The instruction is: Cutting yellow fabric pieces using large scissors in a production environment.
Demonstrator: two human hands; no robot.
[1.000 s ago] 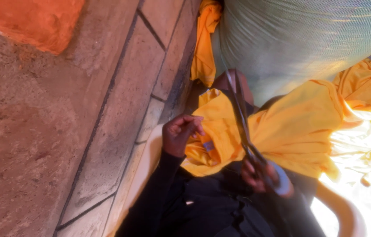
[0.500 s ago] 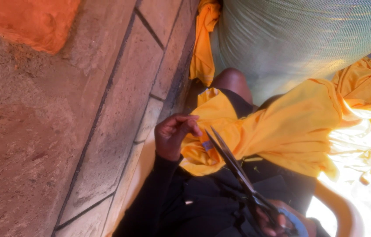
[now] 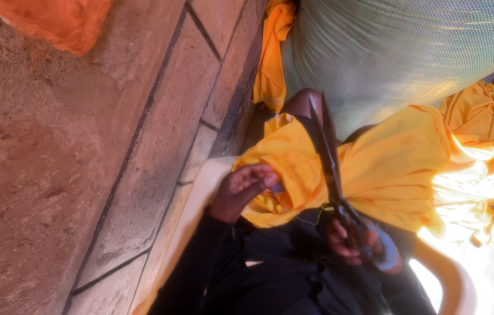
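Note:
A yellow cloth [image 3: 387, 169] lies bunched over my lap, seen in a tilted head view. My left hand [image 3: 241, 189] grips its folded edge at the lower left. My right hand [image 3: 355, 239] is closed through the handles of long black scissors [image 3: 326, 160]. The blades point up the frame and lie against the cloth, nearly closed. A blue wrap shows on a finger of my right hand. My dark sleeves and dark clothing fill the bottom of the frame.
A large pale green mesh sack [image 3: 399, 52] bulges at the top right. More yellow cloth [image 3: 492, 111] is heaped at the right and a strip [image 3: 270, 58] hangs by the sack. A rough stone block wall [image 3: 83, 163] fills the left, with orange fabric [image 3: 60, 23] at the top.
The scissors swung from a slanted, lower position back up to stand along the cloth. My right hand rose with them. My left hand shifted its hold on the folded edge.

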